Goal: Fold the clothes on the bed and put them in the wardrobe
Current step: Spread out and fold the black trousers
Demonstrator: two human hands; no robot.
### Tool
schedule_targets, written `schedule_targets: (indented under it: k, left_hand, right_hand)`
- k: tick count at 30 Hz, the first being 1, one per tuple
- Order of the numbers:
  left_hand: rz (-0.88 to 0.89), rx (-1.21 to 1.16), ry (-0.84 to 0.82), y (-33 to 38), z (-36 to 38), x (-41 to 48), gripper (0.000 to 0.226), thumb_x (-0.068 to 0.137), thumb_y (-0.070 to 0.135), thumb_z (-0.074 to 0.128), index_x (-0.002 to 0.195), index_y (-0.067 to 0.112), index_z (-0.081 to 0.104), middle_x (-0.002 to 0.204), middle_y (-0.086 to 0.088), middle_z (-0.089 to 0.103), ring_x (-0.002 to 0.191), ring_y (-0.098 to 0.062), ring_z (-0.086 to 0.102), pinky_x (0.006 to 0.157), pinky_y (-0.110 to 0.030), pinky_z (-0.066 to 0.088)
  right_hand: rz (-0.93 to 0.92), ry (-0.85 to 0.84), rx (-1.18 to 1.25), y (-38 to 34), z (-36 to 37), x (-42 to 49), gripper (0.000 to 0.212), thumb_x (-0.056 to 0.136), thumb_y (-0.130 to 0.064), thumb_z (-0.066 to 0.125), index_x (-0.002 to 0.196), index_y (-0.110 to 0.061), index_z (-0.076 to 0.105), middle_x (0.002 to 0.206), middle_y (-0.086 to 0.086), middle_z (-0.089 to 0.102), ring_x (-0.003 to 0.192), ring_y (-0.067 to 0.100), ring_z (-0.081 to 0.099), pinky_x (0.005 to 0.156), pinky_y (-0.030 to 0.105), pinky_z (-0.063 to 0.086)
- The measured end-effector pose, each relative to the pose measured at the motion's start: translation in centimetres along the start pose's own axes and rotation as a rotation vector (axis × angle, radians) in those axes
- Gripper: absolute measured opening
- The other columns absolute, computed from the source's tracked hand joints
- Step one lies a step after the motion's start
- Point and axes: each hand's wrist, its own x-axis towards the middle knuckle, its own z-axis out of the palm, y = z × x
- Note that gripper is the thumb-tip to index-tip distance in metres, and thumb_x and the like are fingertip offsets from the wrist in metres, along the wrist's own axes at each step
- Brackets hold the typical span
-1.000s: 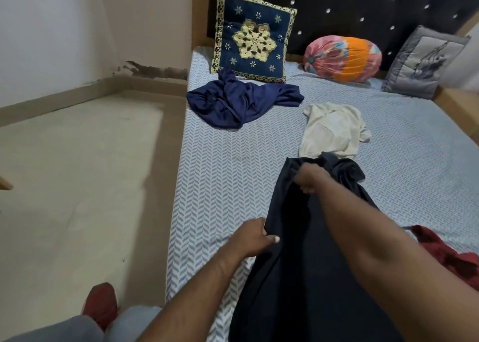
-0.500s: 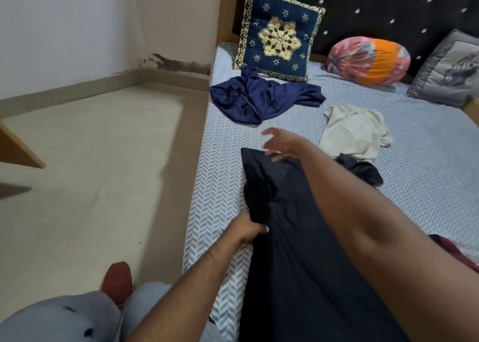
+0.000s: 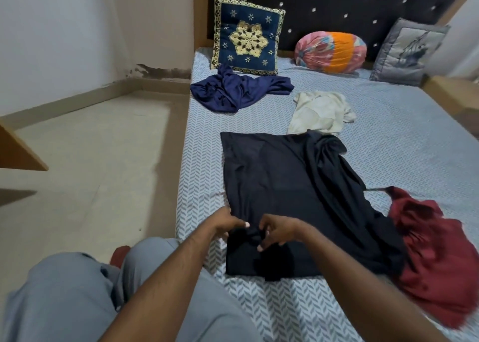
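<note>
A black garment (image 3: 282,186) lies spread on the bed (image 3: 414,144), one side folded flat, its right part rumpled. My left hand (image 3: 225,223) and my right hand (image 3: 277,231) both pinch a bunched bit of its cloth at the near left edge, fingers curled. A navy garment (image 3: 238,90) lies crumpled near the head of the bed, and a cream garment (image 3: 321,112) lies just beyond the black one. A dark red garment (image 3: 440,261) lies crumpled at the right, touching the black one.
A navy and gold cushion (image 3: 247,34), a pink and orange bolster (image 3: 331,51) and a grey pillow (image 3: 409,51) lean at the dark headboard (image 3: 337,7). Bare floor (image 3: 90,160) lies left of the bed. A wooden edge (image 3: 18,150) juts in at far left.
My right hand has let go of the far end and come back beside my left hand. The black garment now lies spread flat on the bed.
</note>
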Motion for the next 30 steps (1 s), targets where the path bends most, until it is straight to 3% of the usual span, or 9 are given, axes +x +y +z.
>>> schedule_targets:
  k: [4, 6, 9, 13, 16, 20, 25, 27, 30]
  left_hand:
    - [0.093, 0.088, 0.313, -1.7, -0.4, 0.1, 0.046, 0.069, 0.040, 0.073, 0.103, 0.009, 0.072, 0.098, -0.008, 0.073, 0.093, -0.027, 0.069, 0.084, -0.038, 0.056]
    - [0.089, 0.150, 0.389, -2.0, -0.7, -0.7, 0.027, 0.086, 0.032, 0.067, 0.099, 0.008, 0.068, 0.094, -0.009, 0.070, 0.090, -0.029, 0.067, 0.076, -0.035, 0.052]
    - [-0.037, 0.112, 0.270, -2.5, -0.3, -3.0, 0.020, 0.089, 0.025, 0.068, 0.089, 0.007, 0.059, 0.078, -0.016, 0.065, 0.065, -0.029, 0.064, 0.058, -0.038, 0.054]
    - [-0.103, 0.215, 0.160, -3.4, -0.5, -4.3, 0.040, 0.081, 0.025, 0.078, 0.065, 0.013, 0.044, 0.052, -0.007, 0.050, 0.042, -0.018, 0.046, 0.042, -0.023, 0.037]
    - [-0.108, 0.222, 0.119, -3.7, -0.6, -4.1, 0.039, 0.081, 0.017, 0.077, 0.061, 0.013, 0.044, 0.044, -0.002, 0.042, 0.037, -0.015, 0.037, 0.042, -0.020, 0.031]
    - [0.065, 0.154, 0.237, -3.3, -0.6, -2.6, 0.019, 0.084, 0.029, 0.061, 0.071, 0.016, 0.059, 0.063, -0.002, 0.057, 0.063, -0.021, 0.056, 0.061, -0.029, 0.045]
    - [0.125, 0.117, 0.205, -3.3, -0.9, -1.5, 0.019, 0.094, 0.031, 0.054, 0.095, 0.012, 0.055, 0.092, -0.006, 0.060, 0.090, -0.022, 0.059, 0.081, -0.037, 0.048]
    - [0.125, 0.094, 0.132, -4.0, -1.3, -1.0, 0.017, 0.094, 0.025, 0.060, 0.102, 0.014, 0.050, 0.092, 0.000, 0.056, 0.090, -0.016, 0.055, 0.077, -0.030, 0.046]
    - [0.086, -0.008, -0.054, -4.8, -2.1, -1.0, 0.049, 0.077, 0.027, 0.080, 0.109, 0.021, 0.043, 0.098, 0.002, 0.059, 0.090, -0.010, 0.059, 0.072, -0.026, 0.050]
  right_hand:
    - [-0.176, 0.164, -0.188, 0.3, 3.6, -1.9, 0.088, 0.050, -0.056, 0.088, 0.118, -0.030, 0.038, 0.115, -0.004, 0.051, 0.103, 0.016, 0.054, 0.087, 0.035, 0.050]
    - [-0.226, 0.225, -0.337, -0.3, 5.5, -2.3, 0.084, 0.054, -0.052, 0.085, 0.118, -0.029, 0.035, 0.116, -0.001, 0.047, 0.105, 0.020, 0.051, 0.083, 0.038, 0.049]
    - [-0.283, 0.279, -0.532, -1.5, 7.6, -2.3, 0.074, 0.067, -0.041, 0.078, 0.126, -0.022, 0.037, 0.119, 0.005, 0.048, 0.109, 0.027, 0.053, 0.074, 0.039, 0.046]
    - [-0.261, 0.113, -0.349, -2.6, 5.9, -1.8, 0.050, 0.072, -0.041, 0.079, 0.113, -0.024, 0.056, 0.111, 0.000, 0.064, 0.099, 0.022, 0.060, 0.077, 0.031, 0.047]
    - [-0.269, 0.199, -0.325, -3.3, 2.5, -0.5, 0.030, 0.077, -0.043, 0.077, 0.097, -0.024, 0.068, 0.098, -0.003, 0.070, 0.091, 0.017, 0.064, 0.078, 0.026, 0.049]
    - [-0.247, 0.420, -0.187, -4.5, -2.7, 3.4, 0.019, 0.081, -0.033, 0.074, 0.095, -0.022, 0.067, 0.098, -0.001, 0.071, 0.093, 0.015, 0.065, 0.079, 0.023, 0.046]
    - [-0.263, 0.521, -0.018, -8.1, -8.5, 9.0, 0.048, 0.091, -0.030, 0.065, 0.135, -0.020, 0.051, 0.113, 0.006, 0.062, 0.108, 0.022, 0.060, 0.091, 0.024, 0.042]
    - [-0.255, 0.530, -0.074, -9.9, -10.6, 12.1, 0.055, 0.092, -0.035, 0.062, 0.143, -0.025, 0.044, 0.124, 0.012, 0.057, 0.115, 0.028, 0.057, 0.100, 0.029, 0.042]
    - [-0.196, 0.526, -0.204, -11.6, -12.5, 16.5, 0.058, 0.093, -0.045, 0.057, 0.146, -0.032, 0.037, 0.134, 0.019, 0.050, 0.125, 0.040, 0.048, 0.108, 0.042, 0.039]
